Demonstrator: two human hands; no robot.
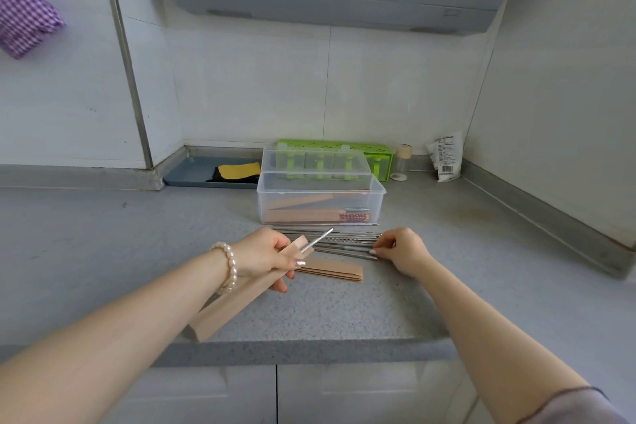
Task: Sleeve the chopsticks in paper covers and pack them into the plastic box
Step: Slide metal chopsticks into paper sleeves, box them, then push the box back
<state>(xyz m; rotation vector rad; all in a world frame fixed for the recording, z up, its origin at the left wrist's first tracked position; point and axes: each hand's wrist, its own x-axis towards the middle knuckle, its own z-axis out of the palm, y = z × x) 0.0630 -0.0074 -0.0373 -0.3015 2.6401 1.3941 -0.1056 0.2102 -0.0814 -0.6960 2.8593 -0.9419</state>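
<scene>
Left hand [263, 255] grips a tan paper sleeve [237, 299] with one metal chopstick [318, 239] protruding; right hand [401, 249] pinches the loose steel chopsticks [340, 241] lying before the clear plastic box [320, 201]

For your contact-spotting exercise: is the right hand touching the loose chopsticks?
Touching. The head view shows the right hand's fingertips on the loose chopsticks' ends.

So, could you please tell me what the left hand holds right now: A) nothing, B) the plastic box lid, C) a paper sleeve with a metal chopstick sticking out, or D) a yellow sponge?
C: the left hand grips a paper sleeve with a metal chopstick poking out of its open end.
</scene>
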